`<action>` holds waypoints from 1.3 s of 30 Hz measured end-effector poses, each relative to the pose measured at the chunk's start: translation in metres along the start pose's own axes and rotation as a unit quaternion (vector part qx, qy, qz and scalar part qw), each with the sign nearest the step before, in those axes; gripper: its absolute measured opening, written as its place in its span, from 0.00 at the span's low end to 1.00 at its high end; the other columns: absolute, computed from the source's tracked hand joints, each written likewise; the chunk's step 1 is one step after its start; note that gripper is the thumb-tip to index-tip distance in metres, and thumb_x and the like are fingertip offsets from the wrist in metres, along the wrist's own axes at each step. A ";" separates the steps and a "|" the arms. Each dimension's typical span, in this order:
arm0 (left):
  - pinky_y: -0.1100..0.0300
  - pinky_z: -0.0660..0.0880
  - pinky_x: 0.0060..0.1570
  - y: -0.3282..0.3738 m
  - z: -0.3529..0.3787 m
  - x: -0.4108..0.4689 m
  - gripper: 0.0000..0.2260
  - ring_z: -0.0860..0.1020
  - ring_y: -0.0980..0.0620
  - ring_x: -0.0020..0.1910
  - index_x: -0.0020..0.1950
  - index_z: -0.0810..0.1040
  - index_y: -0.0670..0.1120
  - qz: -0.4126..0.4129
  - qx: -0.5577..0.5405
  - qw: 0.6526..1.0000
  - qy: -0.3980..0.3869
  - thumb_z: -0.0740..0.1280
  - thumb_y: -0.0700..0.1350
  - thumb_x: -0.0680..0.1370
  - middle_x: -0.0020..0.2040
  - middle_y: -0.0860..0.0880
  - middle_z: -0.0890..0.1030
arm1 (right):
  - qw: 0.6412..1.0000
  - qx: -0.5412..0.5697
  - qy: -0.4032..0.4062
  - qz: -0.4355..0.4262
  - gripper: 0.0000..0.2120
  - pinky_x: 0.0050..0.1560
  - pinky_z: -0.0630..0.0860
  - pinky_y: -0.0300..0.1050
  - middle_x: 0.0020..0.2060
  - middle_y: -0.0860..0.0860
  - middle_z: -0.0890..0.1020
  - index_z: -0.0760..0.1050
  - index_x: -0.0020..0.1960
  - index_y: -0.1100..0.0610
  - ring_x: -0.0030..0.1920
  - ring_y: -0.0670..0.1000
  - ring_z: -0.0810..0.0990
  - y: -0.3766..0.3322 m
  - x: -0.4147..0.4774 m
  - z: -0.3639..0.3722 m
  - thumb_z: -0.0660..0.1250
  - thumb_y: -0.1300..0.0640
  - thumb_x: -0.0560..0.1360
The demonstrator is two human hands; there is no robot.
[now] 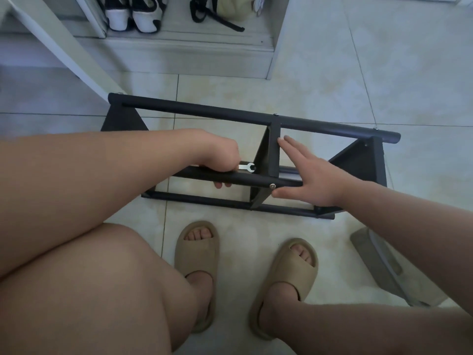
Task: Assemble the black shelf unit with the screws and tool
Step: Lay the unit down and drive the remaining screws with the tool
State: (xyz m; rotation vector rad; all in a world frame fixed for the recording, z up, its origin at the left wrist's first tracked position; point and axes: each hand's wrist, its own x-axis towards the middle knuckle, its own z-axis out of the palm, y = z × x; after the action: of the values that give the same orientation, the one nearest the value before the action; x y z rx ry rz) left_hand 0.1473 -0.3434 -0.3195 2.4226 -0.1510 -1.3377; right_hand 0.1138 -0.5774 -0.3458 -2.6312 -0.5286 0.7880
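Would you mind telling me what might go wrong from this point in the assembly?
The right hand only presses flat against the middle bracket, so the shelf frame may slide on the tiles. Its thumb lies beside the screw, where a slipping wrench might strike it. The left hand grips wrench and tube together, so the tool could drop.

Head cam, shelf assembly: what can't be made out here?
All head view.
Wrench: handle hidden inside the left hand; whether its open end sits on a fastener is too small to tell.
Shelf unit: left end panel partly covered by the left forearm.
Front tube right of the screw: hidden under the right hand.
Grey object on the floor: partly behind the right forearm, identity unclear.
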 end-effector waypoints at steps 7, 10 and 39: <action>0.56 0.73 0.36 0.011 0.011 -0.011 0.08 0.80 0.46 0.43 0.59 0.74 0.41 -0.002 0.005 0.988 0.153 0.58 0.38 0.82 0.49 0.44 0.81 | 0.987 -0.079 -0.016 0.142 0.29 0.64 0.71 0.52 0.67 0.51 0.77 0.64 0.77 0.49 0.65 0.55 0.76 -0.001 -0.028 -0.013 0.66 0.42 0.79; 0.56 0.67 0.34 0.015 0.008 -0.015 0.07 0.75 0.48 0.41 0.59 0.69 0.43 0.011 -0.016 0.973 0.230 0.57 0.41 0.83 0.48 0.43 0.80 | 0.979 -0.119 0.055 0.157 0.21 0.68 0.66 0.56 0.66 0.50 0.77 0.66 0.74 0.48 0.65 0.56 0.75 -0.004 -0.032 -0.022 0.63 0.48 0.82; 0.49 0.65 0.49 -0.035 -0.091 0.214 0.02 0.71 0.49 0.36 0.54 0.63 0.48 0.012 -0.013 0.906 0.422 0.52 0.44 0.85 0.39 0.50 0.75 | 0.952 -0.109 0.209 0.194 0.15 0.69 0.57 0.80 0.67 0.52 0.72 0.69 0.70 0.49 0.71 0.59 0.65 0.085 0.196 -0.030 0.53 0.51 0.86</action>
State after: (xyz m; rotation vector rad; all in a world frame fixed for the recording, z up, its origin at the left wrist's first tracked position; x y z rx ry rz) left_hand 0.3372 -0.3438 -0.4592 2.7197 0.0693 -0.1828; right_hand 0.3043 -0.5716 -0.4457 -3.0363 0.0250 0.2538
